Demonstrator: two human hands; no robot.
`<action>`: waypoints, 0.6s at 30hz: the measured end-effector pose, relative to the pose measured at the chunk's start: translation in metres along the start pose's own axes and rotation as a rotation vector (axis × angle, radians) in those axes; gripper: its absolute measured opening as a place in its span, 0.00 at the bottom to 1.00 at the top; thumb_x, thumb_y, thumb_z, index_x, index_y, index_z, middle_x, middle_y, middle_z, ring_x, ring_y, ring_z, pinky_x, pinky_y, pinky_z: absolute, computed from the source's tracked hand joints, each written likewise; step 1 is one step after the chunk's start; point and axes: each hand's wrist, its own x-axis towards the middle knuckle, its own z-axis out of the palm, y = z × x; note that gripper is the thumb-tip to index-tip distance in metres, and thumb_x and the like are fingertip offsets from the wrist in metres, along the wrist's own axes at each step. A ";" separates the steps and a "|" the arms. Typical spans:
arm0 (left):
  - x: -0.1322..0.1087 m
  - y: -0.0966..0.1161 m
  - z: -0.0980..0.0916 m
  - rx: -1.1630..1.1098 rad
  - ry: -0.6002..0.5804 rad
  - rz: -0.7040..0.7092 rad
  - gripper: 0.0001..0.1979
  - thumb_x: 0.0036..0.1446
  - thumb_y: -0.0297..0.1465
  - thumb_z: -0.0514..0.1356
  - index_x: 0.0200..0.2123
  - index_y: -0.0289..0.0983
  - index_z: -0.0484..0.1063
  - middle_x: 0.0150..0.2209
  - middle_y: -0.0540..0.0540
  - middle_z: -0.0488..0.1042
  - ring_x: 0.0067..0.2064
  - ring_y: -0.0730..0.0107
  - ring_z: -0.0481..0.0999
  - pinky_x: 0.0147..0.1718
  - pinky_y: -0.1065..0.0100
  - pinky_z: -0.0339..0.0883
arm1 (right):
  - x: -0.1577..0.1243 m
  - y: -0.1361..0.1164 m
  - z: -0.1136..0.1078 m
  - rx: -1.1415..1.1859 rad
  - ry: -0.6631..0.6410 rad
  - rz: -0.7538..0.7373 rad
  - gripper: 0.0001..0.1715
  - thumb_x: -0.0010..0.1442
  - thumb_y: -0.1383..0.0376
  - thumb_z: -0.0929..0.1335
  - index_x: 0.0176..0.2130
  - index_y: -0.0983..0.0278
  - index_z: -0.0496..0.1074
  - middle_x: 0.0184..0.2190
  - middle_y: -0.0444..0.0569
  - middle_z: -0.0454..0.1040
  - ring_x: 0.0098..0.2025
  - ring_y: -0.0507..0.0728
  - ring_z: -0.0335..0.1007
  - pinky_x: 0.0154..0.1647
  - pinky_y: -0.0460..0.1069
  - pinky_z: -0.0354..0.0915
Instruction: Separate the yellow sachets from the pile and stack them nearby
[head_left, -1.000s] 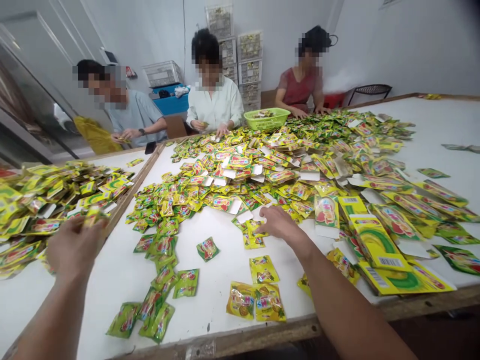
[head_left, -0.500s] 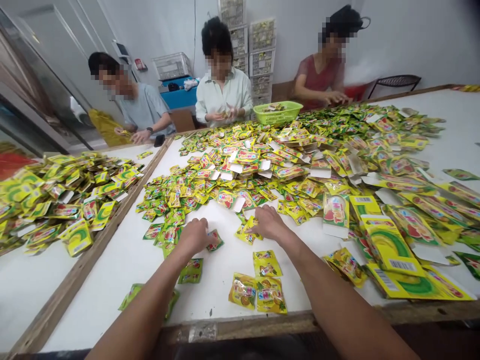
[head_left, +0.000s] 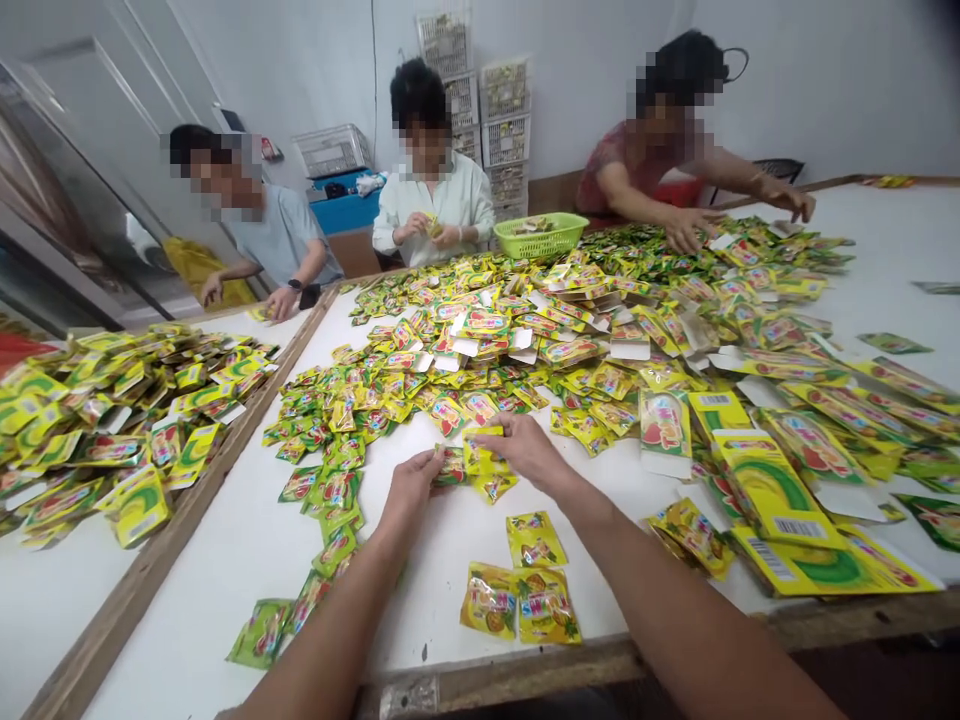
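My left hand [head_left: 411, 484] is closed, pinching a green and red sachet [head_left: 451, 466] by its left edge. Just right of it, my right hand [head_left: 531, 450] is closed on a yellow sachet [head_left: 480, 458]; the two sachets meet or overlap edge to edge, and I cannot tell which. Under the right hand lies another yellow sachet [head_left: 498, 488]. Nearer to me, several pineapple-printed yellow sachets [head_left: 549, 606] rest flat on the white table. Beside my left forearm runs a trail of green sachets [head_left: 331, 490], partly hidden by the arm at its near end.
A heap of sachets and open cartons [head_left: 487, 325] spreads across the table's middle. Larger yellow cartons [head_left: 772, 490] lie at right. A wooden strip [head_left: 217, 470] separates another carton pile [head_left: 142, 420] at left. Three people sit opposite, near a green basket [head_left: 541, 238].
My hands have come together. The right now lifts a yellow sachet beside the left hand's green and red one. Opposite, the person at right has stretched both arms over the heap.
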 end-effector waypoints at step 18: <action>-0.004 0.007 0.001 -0.178 -0.066 0.048 0.22 0.32 0.33 0.71 0.32 0.36 0.66 0.28 0.51 0.74 0.29 0.71 0.74 0.30 0.69 0.70 | -0.010 -0.007 0.016 -0.043 -0.200 0.030 0.18 0.48 0.52 0.68 0.25 0.65 0.69 0.21 0.44 0.69 0.25 0.52 0.63 0.24 0.45 0.57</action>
